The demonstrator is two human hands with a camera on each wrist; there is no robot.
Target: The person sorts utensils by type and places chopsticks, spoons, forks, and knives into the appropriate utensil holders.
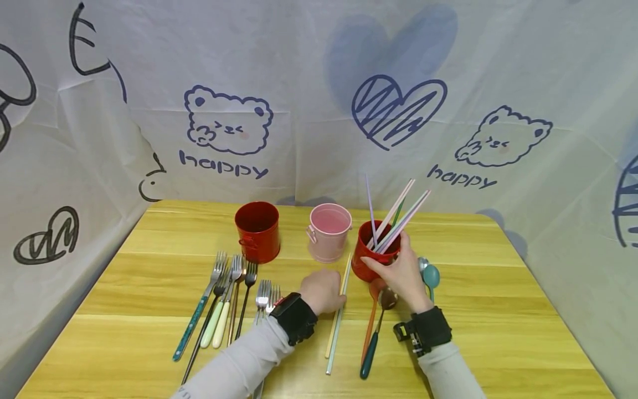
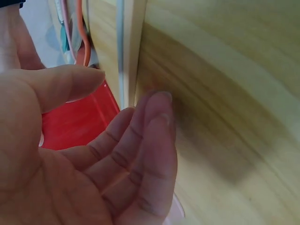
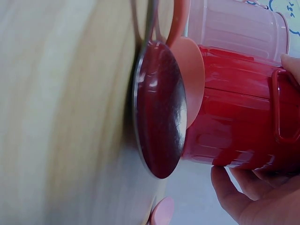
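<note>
Chopsticks (image 1: 336, 337), lying loose on the table (image 1: 498, 338) just beside the relaxed, unladen left hand (image 1: 323, 291); red bucket (image 1: 363, 266) grasped in the right hand (image 1: 405, 279), probably for steadiness under tall leaning sticks (image 1: 406, 221).

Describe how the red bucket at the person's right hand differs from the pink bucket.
The red bucket is deep, glossy red; the pink bucket is pale pink. Chopsticks stand in the red bucket, while none stand in the pink bucket. The right hand grips the red bucket; neither hand touches the pink bucket. Both have a side handle.
</note>
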